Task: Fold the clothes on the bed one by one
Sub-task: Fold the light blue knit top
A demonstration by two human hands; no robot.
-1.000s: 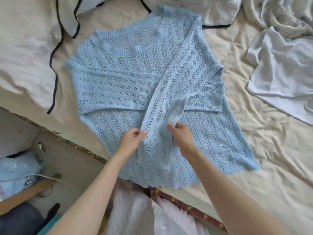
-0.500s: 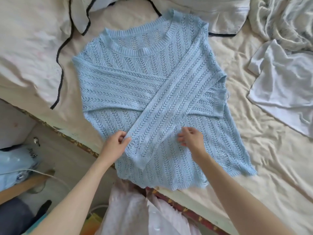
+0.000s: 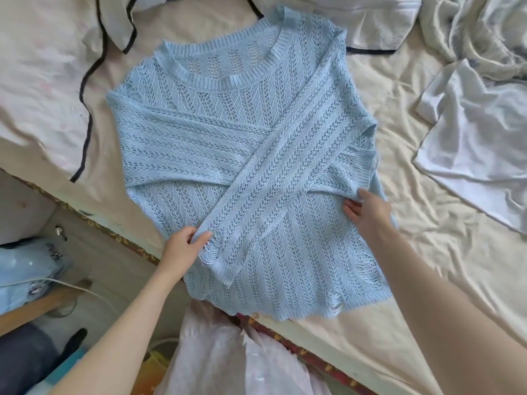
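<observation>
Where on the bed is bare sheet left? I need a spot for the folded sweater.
Bare sheet lies between the blue sweater and the white garment, widening toward the near edge. The far side is crowded by the black-trimmed bedding and rumpled cloth.

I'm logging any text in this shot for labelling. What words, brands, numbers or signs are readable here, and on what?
None can be read.
Blue sweater: no tag or print showing.
White garment: no print showing.
Pale blue bag on the floor: dark markings, too blurred to read.
</observation>
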